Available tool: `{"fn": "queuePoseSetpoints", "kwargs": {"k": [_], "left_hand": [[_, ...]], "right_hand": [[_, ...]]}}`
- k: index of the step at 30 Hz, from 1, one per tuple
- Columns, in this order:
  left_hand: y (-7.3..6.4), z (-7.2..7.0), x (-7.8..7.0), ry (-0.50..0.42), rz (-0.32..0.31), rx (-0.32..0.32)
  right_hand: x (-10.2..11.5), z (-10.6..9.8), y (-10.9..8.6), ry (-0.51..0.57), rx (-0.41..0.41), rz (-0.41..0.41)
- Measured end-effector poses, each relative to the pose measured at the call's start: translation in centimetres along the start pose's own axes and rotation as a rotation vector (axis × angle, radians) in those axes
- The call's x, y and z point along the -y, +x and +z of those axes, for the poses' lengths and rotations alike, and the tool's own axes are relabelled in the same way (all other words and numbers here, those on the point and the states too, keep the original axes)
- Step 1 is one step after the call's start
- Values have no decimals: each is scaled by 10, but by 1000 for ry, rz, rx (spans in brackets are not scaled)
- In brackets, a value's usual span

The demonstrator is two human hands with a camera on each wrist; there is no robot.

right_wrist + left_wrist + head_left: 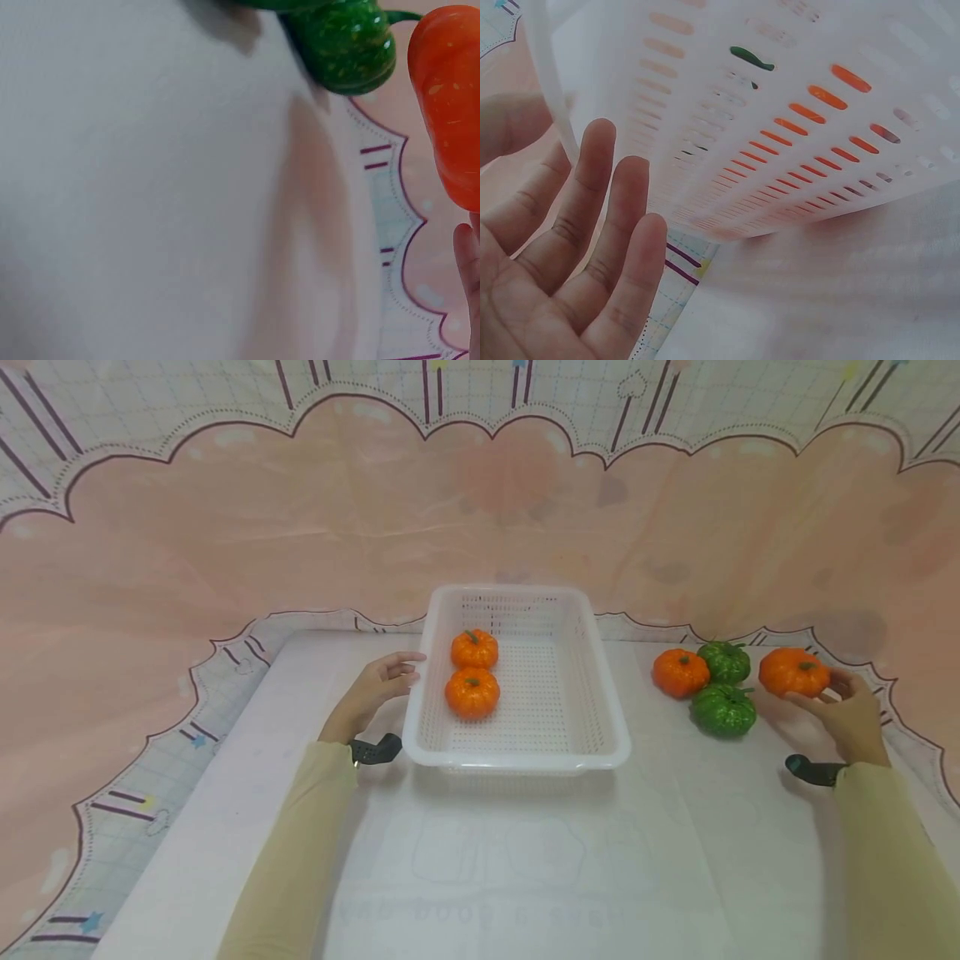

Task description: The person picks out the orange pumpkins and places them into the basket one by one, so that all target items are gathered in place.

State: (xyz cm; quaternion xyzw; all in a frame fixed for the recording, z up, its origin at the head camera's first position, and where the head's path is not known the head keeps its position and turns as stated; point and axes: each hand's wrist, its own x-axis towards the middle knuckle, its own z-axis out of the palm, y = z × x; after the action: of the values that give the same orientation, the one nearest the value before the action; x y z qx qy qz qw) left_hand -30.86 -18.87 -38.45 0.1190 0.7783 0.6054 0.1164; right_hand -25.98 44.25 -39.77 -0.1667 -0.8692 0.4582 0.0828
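Through the head view I saw the right hand (847, 714) well to the right of the white plastic basket (517, 762), its thumb and fingers curved around one large orange pumpkin (793, 672) and gripping it at the side. That pumpkin looked squat and glossy, with soft ribs, pale flecks over bright orange skin and a short green stem; its shadow fell apart from it, so I read it as raised off the white tabletop (525, 868). My left hand (375, 689) was at the basket's left rim, fingers extended and only slightly bent, fingertips at the edge, with no pumpkin in it. Inside the basket, along its left side, two orange pumpkins (472, 695) sat one behind the other. Right of the basket, short of the gripped one, stood a smaller-looking orange pumpkin (680, 673) and two speckled green pumpkins (723, 711), clustered together.
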Motion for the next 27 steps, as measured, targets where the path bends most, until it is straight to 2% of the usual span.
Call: {"fn": "queuePoseSetpoints", "kwargs": {"k": [6, 14, 27], "left_hand": [[1, 0, 2, -6, 0, 1], [1, 0, 2, -16, 9, 1], [0, 0, 2, -6, -1, -6]], "right_hand": [[9, 1, 0, -18, -14, -52], [24, 1, -2, -59, -5, -80], [44, 5, 0, -75, -24, -198]]}}
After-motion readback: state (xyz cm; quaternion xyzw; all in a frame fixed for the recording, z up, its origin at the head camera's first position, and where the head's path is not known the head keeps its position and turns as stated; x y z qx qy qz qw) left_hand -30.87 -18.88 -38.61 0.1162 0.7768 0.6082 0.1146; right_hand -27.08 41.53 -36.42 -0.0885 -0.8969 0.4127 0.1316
